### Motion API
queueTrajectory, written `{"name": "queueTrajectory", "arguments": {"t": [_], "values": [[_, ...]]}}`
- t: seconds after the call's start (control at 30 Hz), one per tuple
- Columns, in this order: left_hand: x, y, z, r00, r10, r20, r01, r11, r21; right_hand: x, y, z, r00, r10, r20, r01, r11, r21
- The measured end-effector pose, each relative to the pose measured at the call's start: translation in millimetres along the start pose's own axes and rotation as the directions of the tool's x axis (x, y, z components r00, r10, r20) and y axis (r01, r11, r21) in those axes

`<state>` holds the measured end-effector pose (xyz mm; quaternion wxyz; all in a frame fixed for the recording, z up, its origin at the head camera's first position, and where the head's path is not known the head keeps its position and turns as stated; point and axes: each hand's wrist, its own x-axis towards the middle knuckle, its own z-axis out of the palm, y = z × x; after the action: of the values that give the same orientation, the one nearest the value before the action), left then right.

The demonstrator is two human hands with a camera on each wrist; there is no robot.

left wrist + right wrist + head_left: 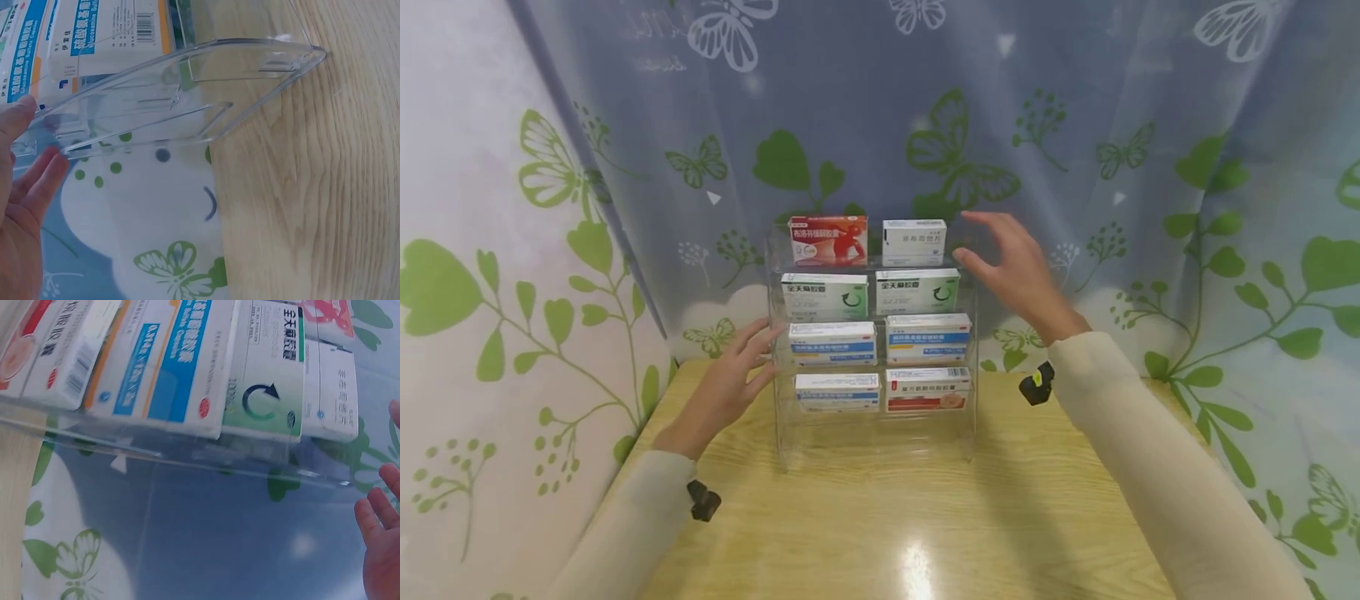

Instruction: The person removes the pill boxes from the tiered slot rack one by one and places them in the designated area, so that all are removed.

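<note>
A clear acrylic rack [876, 432] with four tiers stands in the middle, holding several medicine boxes in two columns. My left hand [724, 387] is at the rack's left side; in the left wrist view its fingertips [57, 164] lie right at the clear side panel, fingers fairly straight. My right hand [1017, 271] hovers beside the top right corner, thumb and fingers spread, holding nothing. Nearest to it is a white medicine box [913, 242] on the top tier. Left of that box stands a red medicine box [828, 241]. In the right wrist view, the fingers [382, 509] extend beyond the rack's top end.
Two green-and-white boxes [825, 297] fill the second tier. Blue-and-white boxes [832, 344] stand below, with a red-and-white box [927, 390] at bottom right. The rack stands on a wooden table [880, 517], enclosed by patterned curtains [850, 75] at the back and sides.
</note>
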<state>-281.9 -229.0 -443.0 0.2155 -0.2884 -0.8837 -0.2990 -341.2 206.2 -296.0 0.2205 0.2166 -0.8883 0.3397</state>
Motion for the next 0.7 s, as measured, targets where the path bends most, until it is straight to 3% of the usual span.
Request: {"name": "queueTrajectory", "arguments": {"t": [0.2, 0.43, 0.7], "values": [[-0.2, -0.1, 1.2, 1.000, -0.030, -0.003, 0.029, 0.999, -0.030, 18.4, -9, 7, 1.000, -0.014, 0.020, 0.014, 1.000, 0.002], [-3.4, 0.8, 2.2, 0.993, -0.118, 0.024, 0.120, 0.991, -0.060, 35.0, -14, 13, 0.998, 0.017, 0.061, -0.019, 0.999, 0.027], [-3.3, 2.9, 9.4, 0.985, -0.175, 0.014, 0.175, 0.982, -0.069, 47.0, -17, 22, 0.991, 0.053, 0.124, -0.049, 0.998, -0.034]]}}
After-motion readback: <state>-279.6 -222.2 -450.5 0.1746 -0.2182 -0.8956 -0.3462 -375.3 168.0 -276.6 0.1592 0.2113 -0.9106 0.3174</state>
